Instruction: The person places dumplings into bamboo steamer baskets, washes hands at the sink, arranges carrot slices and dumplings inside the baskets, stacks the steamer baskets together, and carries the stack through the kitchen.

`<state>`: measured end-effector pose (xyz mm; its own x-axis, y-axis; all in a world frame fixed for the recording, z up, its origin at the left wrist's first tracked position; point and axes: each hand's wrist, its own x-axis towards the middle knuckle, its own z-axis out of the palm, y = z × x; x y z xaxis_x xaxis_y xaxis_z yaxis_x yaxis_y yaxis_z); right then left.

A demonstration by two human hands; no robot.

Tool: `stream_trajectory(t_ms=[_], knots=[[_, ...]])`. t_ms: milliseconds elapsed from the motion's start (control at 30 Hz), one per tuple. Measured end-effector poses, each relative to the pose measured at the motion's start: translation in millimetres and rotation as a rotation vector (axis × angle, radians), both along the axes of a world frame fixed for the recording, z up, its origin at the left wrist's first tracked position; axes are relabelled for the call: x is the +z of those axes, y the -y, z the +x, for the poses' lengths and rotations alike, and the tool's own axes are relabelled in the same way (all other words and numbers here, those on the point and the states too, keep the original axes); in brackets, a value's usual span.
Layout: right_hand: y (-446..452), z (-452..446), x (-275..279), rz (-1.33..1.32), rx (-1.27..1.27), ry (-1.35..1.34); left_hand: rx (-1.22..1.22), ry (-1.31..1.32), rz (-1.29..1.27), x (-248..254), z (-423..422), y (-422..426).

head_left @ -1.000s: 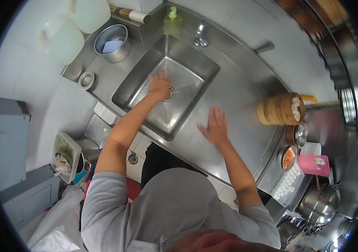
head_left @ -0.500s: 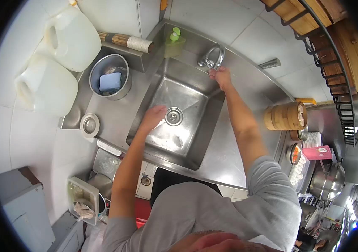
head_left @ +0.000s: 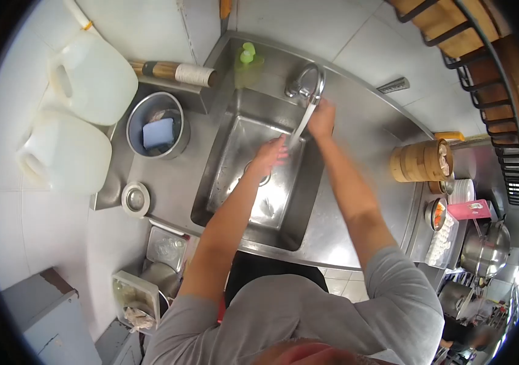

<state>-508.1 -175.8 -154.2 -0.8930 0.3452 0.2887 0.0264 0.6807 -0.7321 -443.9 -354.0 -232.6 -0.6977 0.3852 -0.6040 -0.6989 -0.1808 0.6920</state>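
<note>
Water (head_left: 301, 125) runs from the curved chrome faucet (head_left: 319, 78) into the steel sink (head_left: 306, 201). My left hand (head_left: 271, 153) is over the basin beside the stream, its fingers spread and holding nothing. Just to the right of the stream, below the spout, is my right hand (head_left: 322, 118). Its fingers are blurred and turned away, so I cannot see whether they are closed. The drain lies partly hidden under my left hand.
A steel pot (head_left: 177, 140) with a blue sponge (head_left: 158, 133) stands left of the sink, near a strainer (head_left: 135, 199). A green-topped soap bottle (head_left: 248, 67) is at the back corner. Bamboo steamers (head_left: 414, 162) sit at the right; a black rack (head_left: 481, 79) hangs above.
Water now flows from the faucet, which was dry before. My left hand has moved up and right toward the stream, and my right hand has dropped slightly from the spout.
</note>
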Motion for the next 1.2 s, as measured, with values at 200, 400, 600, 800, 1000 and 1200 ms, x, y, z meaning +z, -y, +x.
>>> stream_trajectory(t_ms=[200,400,600,800,1000,1200], knots=[[70.1,74.9,-8.6,-0.155,-0.087,0.194,0.001,0.299,0.884,47.3,28.4,-29.6],[68.9,101.2,28.0,0.366,0.236,0.289,0.007,0.251,0.793,29.7,-1.0,-22.4],[-28.6,3.3,-30.7,0.094,0.115,0.007,-0.221,-0.053,0.077,102.1,-4.5,-21.0],[-23.8,-35.3,-23.2,0.077,0.146,0.278,-0.562,-0.842,-0.613,93.5,-5.8,40.6],[-36.6,-75.0,-19.6,-0.713,0.130,0.811,-0.578,-1.067,-0.842,187.1,47.2,147.5],[-14.2,22.1,-24.8,-0.802,0.361,0.690,-0.549,-0.845,-0.451,256.0,78.8,202.0]])
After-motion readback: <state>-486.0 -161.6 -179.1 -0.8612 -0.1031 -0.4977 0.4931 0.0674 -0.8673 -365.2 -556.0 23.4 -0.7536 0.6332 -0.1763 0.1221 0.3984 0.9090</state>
